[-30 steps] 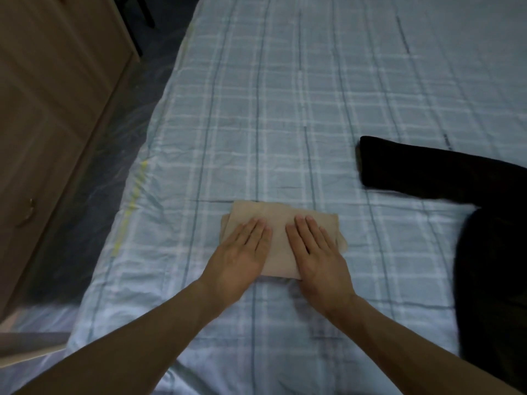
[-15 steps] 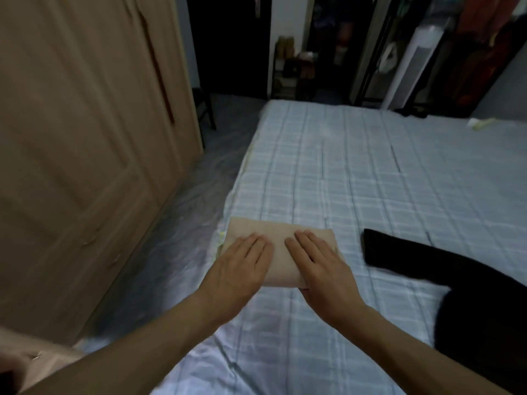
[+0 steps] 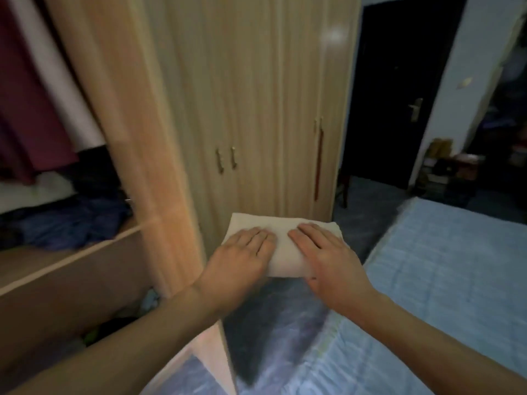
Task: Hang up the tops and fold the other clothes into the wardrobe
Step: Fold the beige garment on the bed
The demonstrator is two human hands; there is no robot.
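A folded beige garment (image 3: 282, 232) is up in the air between the bed and the wardrobe. My left hand (image 3: 242, 252) holds its left part and my right hand (image 3: 325, 252) its right part, fingers flat on top and thumbs hidden beneath. The wardrobe's open section (image 3: 68, 260) lies to the left, with a wooden shelf bearing a heap of dark blue clothes (image 3: 71, 223). Above that shelf hang a maroon top (image 3: 25, 109) and a pale one. The wardrobe's closed doors (image 3: 242, 109) stand straight ahead behind the garment.
The open wardrobe door (image 3: 137, 138) stands on edge just left of my left hand. The bed with its blue checked sheet (image 3: 442, 266) fills the lower right. A dark doorway (image 3: 399, 81) opens at the back right, and plastic-covered floor (image 3: 279, 323) lies below my hands.
The garment has come up off the bed in both hands, and the view has swung left from the bed to the wardrobe. The black garment is out of view.
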